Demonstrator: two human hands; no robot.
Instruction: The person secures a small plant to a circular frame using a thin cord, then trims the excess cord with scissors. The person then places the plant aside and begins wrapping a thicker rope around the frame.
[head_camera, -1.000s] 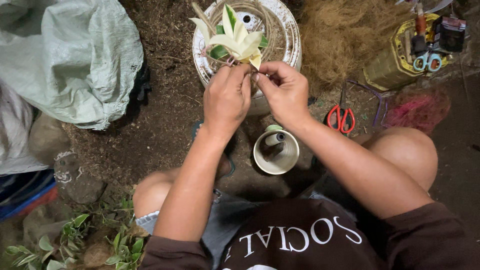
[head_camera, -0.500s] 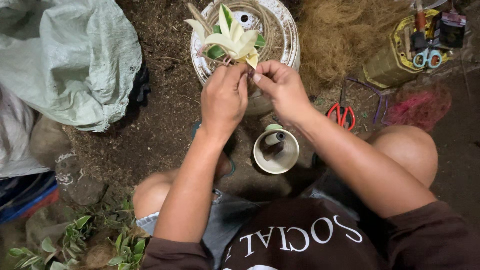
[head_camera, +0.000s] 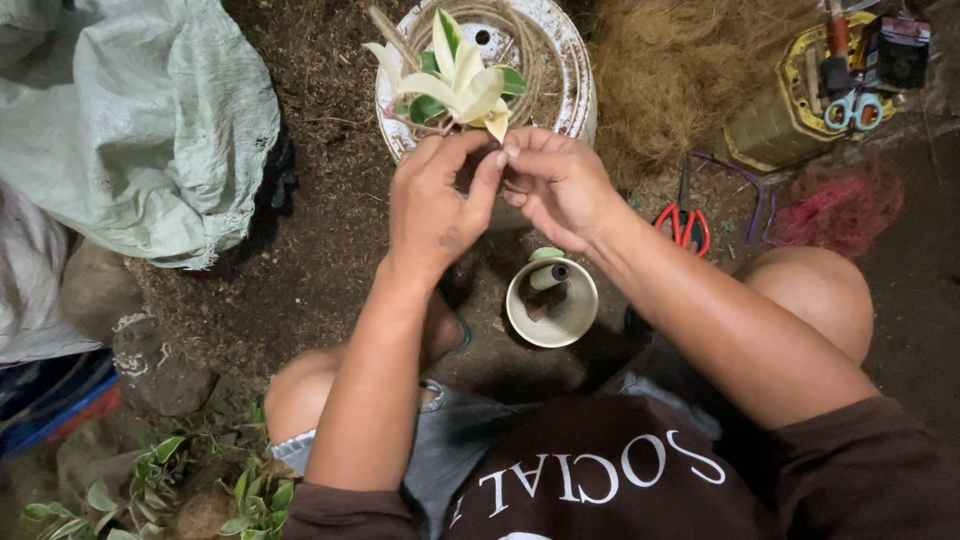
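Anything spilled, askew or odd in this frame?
Nothing damaged. Soil and coconut fibre are strewn loosely over the ground, and the red-handled scissors lie in the dirt. Both hands, left hand and right hand, pinch the variegated plant cutting at its base.

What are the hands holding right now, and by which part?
Both the left hand and right hand pinch the small variegated plant at its base, below the leaves; the exact grip point is hidden by the fingers.
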